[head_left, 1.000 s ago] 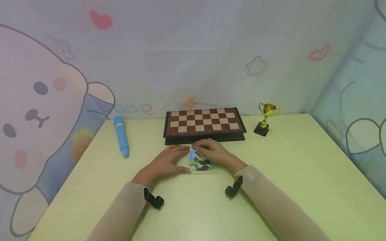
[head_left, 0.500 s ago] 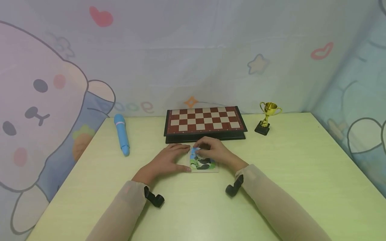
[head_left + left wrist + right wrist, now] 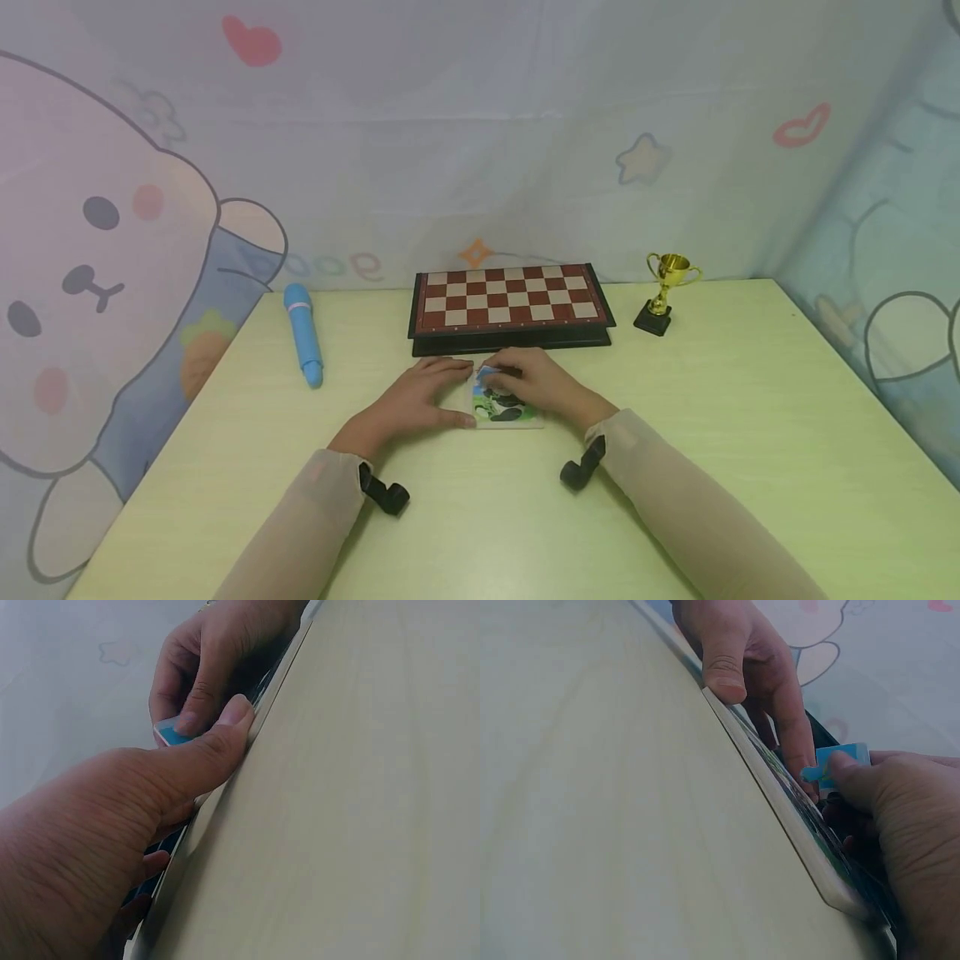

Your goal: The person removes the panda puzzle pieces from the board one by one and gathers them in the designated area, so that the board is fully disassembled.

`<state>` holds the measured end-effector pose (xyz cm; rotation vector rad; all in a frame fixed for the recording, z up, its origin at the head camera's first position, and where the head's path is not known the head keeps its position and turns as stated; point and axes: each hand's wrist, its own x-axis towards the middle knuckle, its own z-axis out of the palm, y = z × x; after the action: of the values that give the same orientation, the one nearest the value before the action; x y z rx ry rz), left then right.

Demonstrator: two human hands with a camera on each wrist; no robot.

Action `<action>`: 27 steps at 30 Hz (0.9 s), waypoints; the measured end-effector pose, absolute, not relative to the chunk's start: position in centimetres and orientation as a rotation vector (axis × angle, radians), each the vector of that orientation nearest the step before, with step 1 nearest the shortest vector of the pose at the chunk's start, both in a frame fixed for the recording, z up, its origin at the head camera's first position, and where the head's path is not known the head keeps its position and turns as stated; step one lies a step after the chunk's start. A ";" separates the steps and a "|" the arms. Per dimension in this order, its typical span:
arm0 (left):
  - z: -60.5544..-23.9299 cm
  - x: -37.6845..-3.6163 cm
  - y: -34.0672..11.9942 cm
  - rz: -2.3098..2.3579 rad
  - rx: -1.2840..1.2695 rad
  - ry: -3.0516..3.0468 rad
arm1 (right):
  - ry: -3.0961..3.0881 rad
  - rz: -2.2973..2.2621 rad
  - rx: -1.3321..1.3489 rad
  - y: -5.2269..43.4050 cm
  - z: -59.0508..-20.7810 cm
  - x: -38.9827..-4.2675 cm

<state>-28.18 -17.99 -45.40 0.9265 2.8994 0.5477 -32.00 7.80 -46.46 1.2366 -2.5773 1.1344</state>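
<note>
A square jigsaw puzzle [image 3: 508, 414] with a panda picture and a pale frame lies flat on the table. My left hand [image 3: 408, 400] rests along its left side, thumb at the near corner and fairly straight fingers by the far corner. Between thumb and fingers, my right hand [image 3: 543, 379] pinches a small blue puzzle piece [image 3: 846, 756], tilted up from the puzzle's far left part. A rounded knob of that piece shows in the right wrist view. The right hand covers the puzzle's upper right part in the head view.
Just behind the puzzle sits a chessboard box [image 3: 512, 300] with a dark rim. A blue microphone-like toy [image 3: 303, 333] lies at the far left of the table [image 3: 480, 525]. Far right, a small gold trophy cup [image 3: 666, 279] stands on a black base. A printed cloth hangs behind.
The right hand's fingers have lifted the blue piece's edge from the puzzle, and the piece now tilts up in their pinch. The left hand has stayed in place.
</note>
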 end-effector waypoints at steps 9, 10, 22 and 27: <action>-45.6 -28.4 -18.2 0.586 0.964 2.907 | -2.623 1.259 1.050 9.6 -45.9 -32.2; -45.7 -28.4 -18.2 0.581 0.974 2.910 | -2.638 1.267 1.020 10.2 -46.0 -32.2; -45.8 -28.4 -18.3 0.570 0.997 2.959 | -2.628 1.056 0.971 18.1 -46.7 -32.8; -46.0 -28.4 -18.2 0.577 0.989 2.947 | -2.619 0.961 1.003 18.5 -46.8 -32.7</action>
<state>-28.37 -18.17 -46.04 0.9891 2.9470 0.5772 -32.73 18.47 -46.84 1.0031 -2.6189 0.9611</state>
